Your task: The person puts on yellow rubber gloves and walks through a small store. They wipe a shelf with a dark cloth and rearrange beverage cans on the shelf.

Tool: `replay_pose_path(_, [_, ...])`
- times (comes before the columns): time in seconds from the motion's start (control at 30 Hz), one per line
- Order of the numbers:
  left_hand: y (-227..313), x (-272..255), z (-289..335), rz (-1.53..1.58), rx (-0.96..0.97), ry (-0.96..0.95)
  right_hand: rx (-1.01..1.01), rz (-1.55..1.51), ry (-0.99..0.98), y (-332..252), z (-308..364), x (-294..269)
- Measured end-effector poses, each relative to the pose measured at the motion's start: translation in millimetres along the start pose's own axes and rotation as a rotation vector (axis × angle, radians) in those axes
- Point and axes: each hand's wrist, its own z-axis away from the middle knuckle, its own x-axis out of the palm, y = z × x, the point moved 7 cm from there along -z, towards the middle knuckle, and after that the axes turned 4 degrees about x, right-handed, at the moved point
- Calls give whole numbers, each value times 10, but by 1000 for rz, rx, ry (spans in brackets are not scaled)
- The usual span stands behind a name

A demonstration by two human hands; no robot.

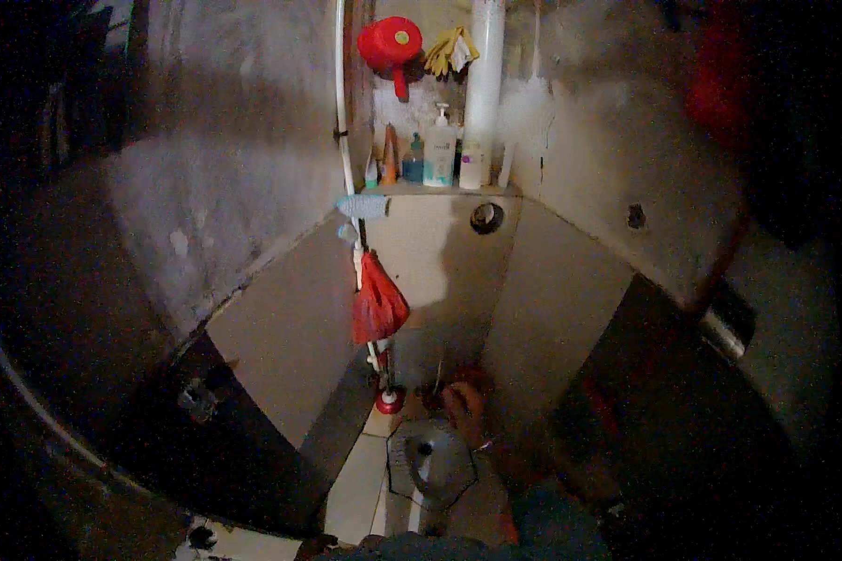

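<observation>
My right hand [462, 404] reaches down in dim light just behind the grey squat toilet [404, 467], a thin band round its wrist. Its fingers look curled, and a thin upright stick-like shape [439, 376] shows beside them; what they hold is too dark to make out. Left of the hand, a round red-and-white thing [390, 402] stands on the floor by the wall. Above it a red cloth-like bundle [380, 304] hangs along a white pipe [344, 112]. My left hand does not show.
A ledge [421, 191] at the back holds a white pump bottle [441, 150], a blue bottle [413, 161] and several tubes. Over it hang a red dipper [390, 45] and yellow gloves [452, 53]. A light-blue brush [363, 207] sits against the pipe. Walls close in on both sides.
</observation>
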Motion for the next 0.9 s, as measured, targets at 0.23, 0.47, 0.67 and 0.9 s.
replay_pose_path(0.23, [222, -285, -331, 37, 19, 43, 148, 361, -59, -1034, -1156, -380])
replay_pose_path(0.47, [154, -626, -710, 83, 10, 138, -356, 369, -3, -2124, -2098, -725])
replay_pose_path(0.67, [-413, -295, -1055, 510, 57, 162, -383, 797, 123, -2738, -2993, -1116])
replay_pose_path(0.9, [-759, -29, -2049, 293, 127, 194, -432, 907, 239, -2888, -4294, -1694])
